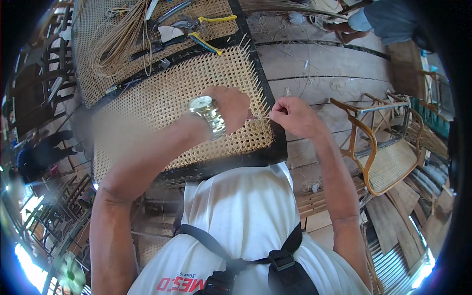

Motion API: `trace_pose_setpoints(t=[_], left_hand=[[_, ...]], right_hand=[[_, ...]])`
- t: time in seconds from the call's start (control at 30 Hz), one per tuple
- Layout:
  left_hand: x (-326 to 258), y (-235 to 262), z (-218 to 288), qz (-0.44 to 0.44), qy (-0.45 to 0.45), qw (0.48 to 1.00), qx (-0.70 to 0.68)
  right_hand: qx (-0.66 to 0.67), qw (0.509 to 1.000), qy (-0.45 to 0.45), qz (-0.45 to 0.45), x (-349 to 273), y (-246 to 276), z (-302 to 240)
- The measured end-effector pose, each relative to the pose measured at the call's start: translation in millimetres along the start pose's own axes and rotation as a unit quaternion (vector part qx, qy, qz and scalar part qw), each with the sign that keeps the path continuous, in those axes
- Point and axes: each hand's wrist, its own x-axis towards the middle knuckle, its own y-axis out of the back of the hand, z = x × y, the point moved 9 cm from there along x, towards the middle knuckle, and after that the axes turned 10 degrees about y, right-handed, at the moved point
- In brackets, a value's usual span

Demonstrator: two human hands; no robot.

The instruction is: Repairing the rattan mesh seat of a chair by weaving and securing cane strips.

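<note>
A woven cane panel with open holes lies across a dark frame in front of me. Loose strand ends stick out along its right edge. My left hand, below a gold-coloured wristwatch, rests curled on the panel near that edge. Its fingers are mostly hidden under the back of the hand. Just off the panel's right edge, my right hand is closed in a pinch on a cane strand that runs toward my left hand.
Beyond the panel lie yellow-handled pruning shears, another tool with a yellow handle and a bundle of cane strands. A wooden chair stands to the right on the plank floor. Another person is at the far right.
</note>
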Motion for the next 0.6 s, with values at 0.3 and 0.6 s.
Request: trace_pose_setpoints(t=[0.3, 0.6], left_hand=[[-1.8, 17.9, 44.1, -0.018, -0.055, 0.992, 0.114], [15.1, -15.0, 9.9, -0.089, -0.03, 0.996, 0.013]], right_hand=[[-0.084, 0.994, 0.067, 0.034, -3.0, 3.8, -19.9], [-0.222, 0.963, 0.138, 0.064, -3.0, -6.3, -38.9]])
